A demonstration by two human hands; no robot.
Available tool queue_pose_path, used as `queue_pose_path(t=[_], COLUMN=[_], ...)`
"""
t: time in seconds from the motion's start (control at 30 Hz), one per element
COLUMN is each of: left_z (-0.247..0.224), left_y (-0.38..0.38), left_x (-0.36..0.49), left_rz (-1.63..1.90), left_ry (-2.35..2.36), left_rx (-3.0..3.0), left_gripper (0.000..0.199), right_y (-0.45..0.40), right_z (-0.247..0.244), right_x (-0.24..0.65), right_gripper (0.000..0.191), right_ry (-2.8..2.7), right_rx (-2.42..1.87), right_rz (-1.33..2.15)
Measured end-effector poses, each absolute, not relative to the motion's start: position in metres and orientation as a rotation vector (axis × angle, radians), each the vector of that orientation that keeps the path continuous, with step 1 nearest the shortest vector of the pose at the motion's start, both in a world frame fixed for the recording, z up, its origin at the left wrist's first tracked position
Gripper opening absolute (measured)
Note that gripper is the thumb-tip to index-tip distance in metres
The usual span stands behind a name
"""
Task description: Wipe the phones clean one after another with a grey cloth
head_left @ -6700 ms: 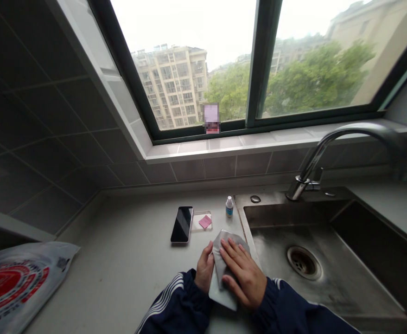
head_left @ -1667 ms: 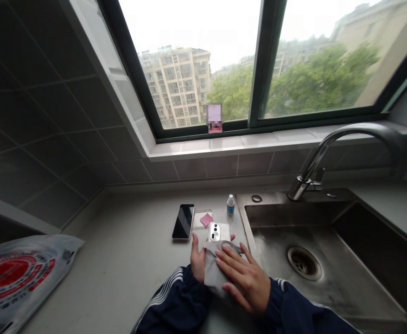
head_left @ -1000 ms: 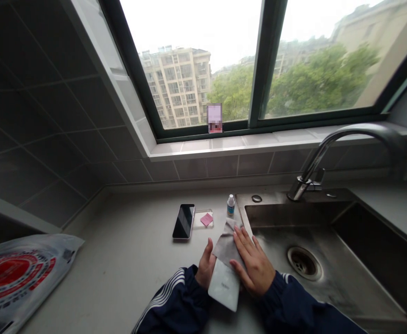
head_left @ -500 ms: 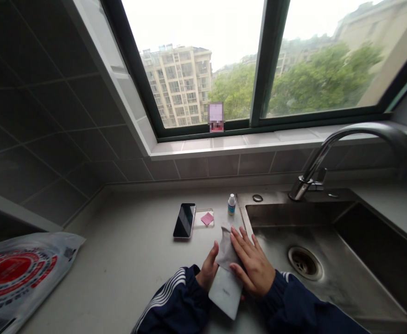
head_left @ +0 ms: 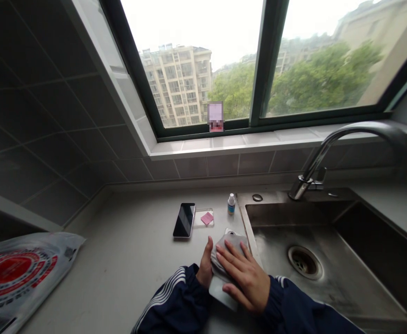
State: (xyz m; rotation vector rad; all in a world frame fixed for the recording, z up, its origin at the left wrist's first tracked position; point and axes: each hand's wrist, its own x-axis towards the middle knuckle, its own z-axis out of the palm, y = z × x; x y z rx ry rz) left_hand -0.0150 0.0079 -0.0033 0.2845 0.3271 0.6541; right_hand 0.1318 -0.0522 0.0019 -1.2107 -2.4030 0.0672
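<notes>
My left hand (head_left: 204, 269) is curled round the edge of a white phone (head_left: 220, 297), bottom centre, thumb up. My right hand (head_left: 241, 283) is open, fingers spread, pressing a grey cloth (head_left: 229, 246) on the phone. Black phone (head_left: 184, 220) lies just up-left on the counter (head_left: 120, 260).

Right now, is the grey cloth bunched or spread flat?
Bunched: the cloth lies in folds under your right hand.
</notes>
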Motion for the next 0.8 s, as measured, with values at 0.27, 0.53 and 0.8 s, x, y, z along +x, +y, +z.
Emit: queue_pose_path(t=[0.27,0.53,0.8], left_z=[0.004,-0.002,0.004], left_y=[0.015,0.022,0.022], left_x=[-0.014,-0.021,-0.025], left_rz=[0.622,0.774,0.828], left_ry=[0.323,0.339,0.342], left_rx=[0.285,0.299,0.298], left_gripper=[0.081,0.079,0.09], right_y=[-0.057,-0.059,-0.053], right_z=[0.004,0.008,0.005], right_x=[0.127,0.127,0.135], right_gripper=[0.056,0.045,0.036], right_ry=[-2.42,-2.397,-2.295], right_rx=[-1.099,-1.063,-1.149], right_rz=[0.123,0.148,0.015])
